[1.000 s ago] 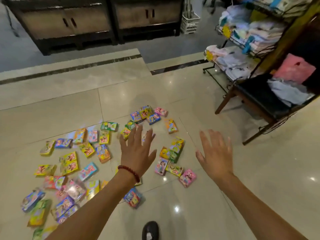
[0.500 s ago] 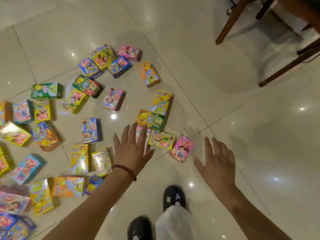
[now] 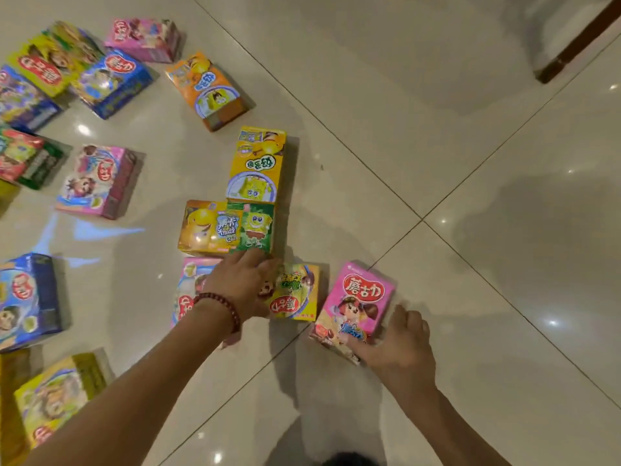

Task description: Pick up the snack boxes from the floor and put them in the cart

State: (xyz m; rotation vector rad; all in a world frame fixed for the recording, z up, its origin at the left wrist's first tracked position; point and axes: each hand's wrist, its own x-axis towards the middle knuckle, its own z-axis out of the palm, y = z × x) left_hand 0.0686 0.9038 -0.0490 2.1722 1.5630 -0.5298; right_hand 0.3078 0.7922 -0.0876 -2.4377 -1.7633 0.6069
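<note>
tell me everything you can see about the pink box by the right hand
The pink snack box is glossy printed cardboard with a red logo badge and a cartoon child above chocolate pieces. It lies flat on the tiled floor, face up, slightly rotated, beside a yellow box. The right hand touches its near right corner, thumb on the front face, fingers curled along the right edge. It looks intact.

Glossy cream tile floor [image 3: 470, 297] crossed by dark grout lines meeting near the middle, dotted with bright light reflections. Dark wooden furniture leg [image 3: 578, 42] standing at upper right. Dark shoe tip [image 3: 349, 460] at bottom edge.
</note>
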